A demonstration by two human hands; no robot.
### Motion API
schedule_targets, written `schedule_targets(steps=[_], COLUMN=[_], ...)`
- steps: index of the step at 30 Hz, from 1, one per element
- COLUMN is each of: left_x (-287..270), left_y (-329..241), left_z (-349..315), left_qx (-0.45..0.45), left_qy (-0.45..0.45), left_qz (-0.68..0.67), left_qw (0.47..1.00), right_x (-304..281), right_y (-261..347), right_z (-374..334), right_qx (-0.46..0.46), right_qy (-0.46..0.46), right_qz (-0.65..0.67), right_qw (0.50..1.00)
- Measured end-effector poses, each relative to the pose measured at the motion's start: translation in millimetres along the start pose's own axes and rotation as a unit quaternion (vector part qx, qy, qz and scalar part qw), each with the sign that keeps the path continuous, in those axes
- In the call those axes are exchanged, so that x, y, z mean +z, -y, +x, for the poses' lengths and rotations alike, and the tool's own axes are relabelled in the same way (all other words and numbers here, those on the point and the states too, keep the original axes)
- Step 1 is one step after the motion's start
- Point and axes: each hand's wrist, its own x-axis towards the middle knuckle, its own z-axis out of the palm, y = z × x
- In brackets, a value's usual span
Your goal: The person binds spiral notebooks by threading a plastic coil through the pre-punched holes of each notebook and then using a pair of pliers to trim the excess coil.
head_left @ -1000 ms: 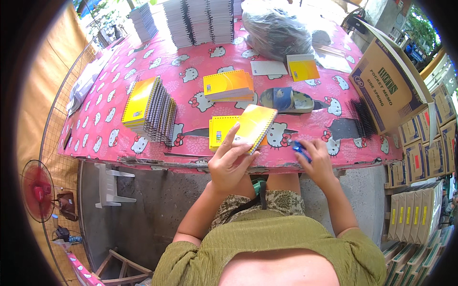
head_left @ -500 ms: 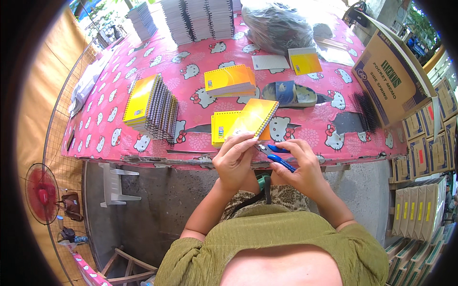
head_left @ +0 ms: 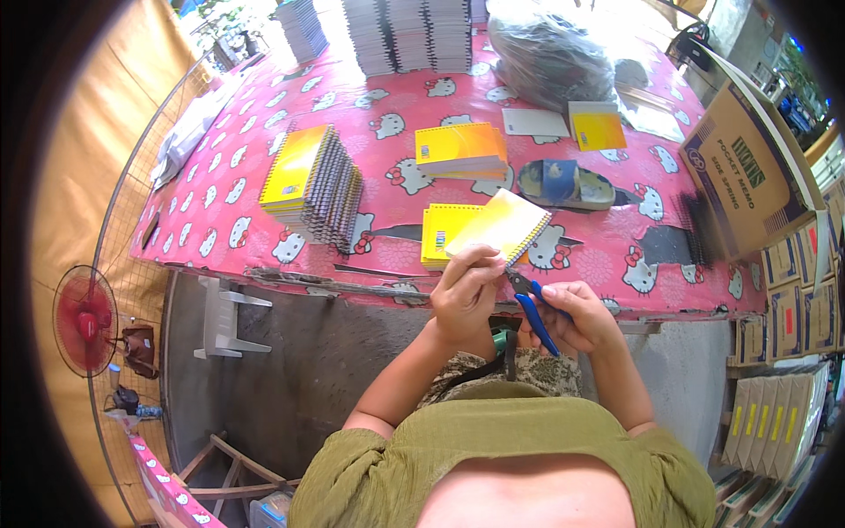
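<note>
A yellow-orange spiral notebook (head_left: 503, 222) is tilted up in my left hand (head_left: 466, 292), whose fingers pinch its lower corner. My right hand (head_left: 581, 319) is closed around blue-handled cutting pliers (head_left: 539, 324). Their dark jaws point up at the bottom end of the notebook's spiral; whether they touch the wire I cannot tell. Just behind the held notebook lies a low pile of yellow notebooks (head_left: 436, 231). A tall stack of spiral notebooks (head_left: 304, 180) rises to the left. Farther back sits another small pile of yellow notebooks (head_left: 458, 148).
The pink patterned tablecloth (head_left: 211, 202) is torn in places. A slipper (head_left: 565, 184), loose black spirals (head_left: 693, 231) and an open cardboard box (head_left: 748, 167) lie to the right. Tall notebook stacks (head_left: 409, 35) and a plastic-wrapped bundle (head_left: 550, 53) stand at the back.
My right hand has turned the pliers so their handles slant downward and the jaws sit by the spiral's end. The notebook is tilted differently. The whole view has shifted slightly.
</note>
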Motion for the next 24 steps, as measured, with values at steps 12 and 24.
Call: schedule_targets(steps=[12,24], left_x=[-163.7,-218.6], left_y=[11.1,188.7], left_z=[138.7,190.0], left_qx=[0.013,-0.071], left_qy=[-0.127,0.314], left_qz=[0.283,0.358], left_qw=[0.951,0.877], right_x=[-68.7,2.4], right_y=[45.8,103.6], right_z=[-2.6,60.2], right_qx=[-0.285,-0.433], right_qy=[-0.384,-0.321], right_qz=[-0.771,-0.682], right_qw=[0.42,0.494])
